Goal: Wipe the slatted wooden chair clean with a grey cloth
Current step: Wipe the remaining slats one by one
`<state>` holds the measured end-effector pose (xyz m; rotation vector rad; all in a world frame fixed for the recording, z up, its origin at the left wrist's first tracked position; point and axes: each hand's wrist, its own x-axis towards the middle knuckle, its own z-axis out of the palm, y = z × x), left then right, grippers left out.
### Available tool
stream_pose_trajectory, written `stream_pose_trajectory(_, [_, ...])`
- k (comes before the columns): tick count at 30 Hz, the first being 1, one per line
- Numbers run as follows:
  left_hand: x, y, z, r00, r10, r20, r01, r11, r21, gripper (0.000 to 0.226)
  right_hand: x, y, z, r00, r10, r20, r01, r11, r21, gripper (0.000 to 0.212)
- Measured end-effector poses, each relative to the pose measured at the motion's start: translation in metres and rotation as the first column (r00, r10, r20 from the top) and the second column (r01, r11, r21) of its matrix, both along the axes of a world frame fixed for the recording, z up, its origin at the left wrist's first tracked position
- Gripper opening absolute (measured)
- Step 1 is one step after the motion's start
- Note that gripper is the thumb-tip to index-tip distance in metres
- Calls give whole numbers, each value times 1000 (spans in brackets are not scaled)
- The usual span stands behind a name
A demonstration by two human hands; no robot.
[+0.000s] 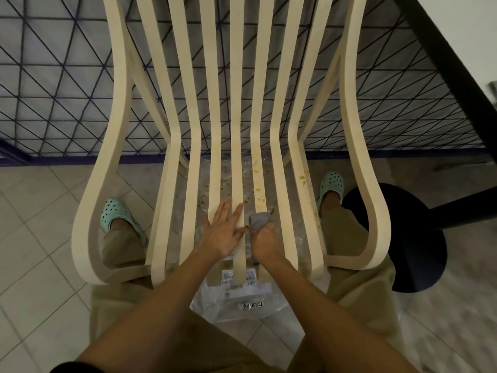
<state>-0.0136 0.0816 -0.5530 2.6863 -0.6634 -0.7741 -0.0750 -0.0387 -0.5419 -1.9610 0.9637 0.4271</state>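
Observation:
The cream slatted wooden chair (238,109) fills the view, its seat slats running toward me. Orange-brown stains dot the slats right of centre. My left hand (223,232) lies flat and open on the middle seat slats, fingers spread. My right hand (265,239) is closed around a bunched grey cloth (259,220), which presses on the stained slat right of centre, just below the spots.
A clear plastic sheet (242,302) with white labels lies on the tiled floor under the seat. My feet in mint clogs (121,215) straddle the chair. A black round table base (414,238) stands at right. A dark wire grid panel (67,90) rises behind the chair.

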Motion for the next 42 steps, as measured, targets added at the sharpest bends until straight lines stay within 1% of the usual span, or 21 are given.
stream_pose_trajectory(2, [-2, 0, -4, 1000, 5, 24, -5, 1000, -5, 64, 2, 1, 1, 1000, -19, -5, 19, 1000, 9, 33])
stream_pose_trajectory(10, [-18, -3, -14, 979, 59, 196, -60, 998, 1, 63, 8, 0, 3, 999, 42, 7, -42, 998, -54, 30])
stream_pose_trajectory(16, [-22, -4, -13, 963, 73, 258, -71, 997, -16, 63, 12, 0, 5, 999, 36, -11, -37, 997, -71, 41])
stream_pose_trajectory(20, [-21, -5, -14, 962, 85, 261, -78, 996, -38, 63, 14, -1, 3, 993, 113, -20, -114, 984, -134, 37])
stream_pose_trajectory(29, [-22, -6, -13, 967, 63, 248, -67, 998, 9, 60, 23, -4, 2, 994, 105, -18, -106, 983, -149, 35])
stream_pose_trajectory(32, [-28, -1, -10, 971, 54, 233, -58, 998, 11, 60, 22, -1, 0, 991, 119, -57, -127, 977, -174, 35])
stream_pose_trajectory(36, [-20, -4, -13, 970, 83, 230, -80, 997, -25, 61, 32, -5, -5, 975, 209, -78, -221, 949, -224, 40])
stream_pose_trajectory(40, [-19, -7, -11, 967, 60, 246, -59, 998, -11, 61, 37, -9, -3, 968, 223, -115, -245, 940, -238, 43])
stream_pose_trajectory(42, [-21, -7, -13, 965, 60, 255, -61, 998, -3, 61, 36, -9, -2, 956, 265, -124, -289, 921, -262, 43])
